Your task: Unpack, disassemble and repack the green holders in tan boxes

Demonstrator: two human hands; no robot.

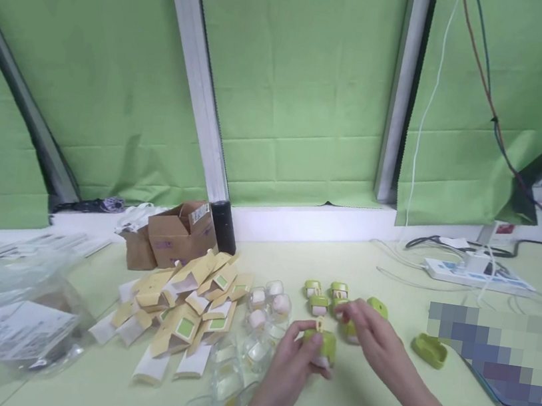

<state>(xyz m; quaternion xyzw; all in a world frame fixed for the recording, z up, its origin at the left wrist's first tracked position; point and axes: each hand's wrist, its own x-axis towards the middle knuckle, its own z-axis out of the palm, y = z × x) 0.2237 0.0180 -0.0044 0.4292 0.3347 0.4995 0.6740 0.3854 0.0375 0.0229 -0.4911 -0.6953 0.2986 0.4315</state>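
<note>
A small green-and-white case (pixel 326 348) is gripped in my left hand (pixel 295 361), with a cream loop at its top. Just to the right, my right hand (pixel 368 327) is raised with its fingers drawn together; what they hold, if anything, is too small to make out. Several similar green-topped pieces (pixel 318 304) stand on the table behind my hands. Another green piece (pixel 377 307) lies partly behind my right hand. An open green shell (pixel 430 350) rests farther right.
Clear plastic containers (pixel 226 375) lie left of my left hand, some holding whitish pieces. Farther left are a pile of small cardboard boxes (pixel 183 325), a brown carton (pixel 180 237), a black cylinder (pixel 224 227) and plastic bags (pixel 10 301). A power strip (pixel 477 277) with cables sits back right.
</note>
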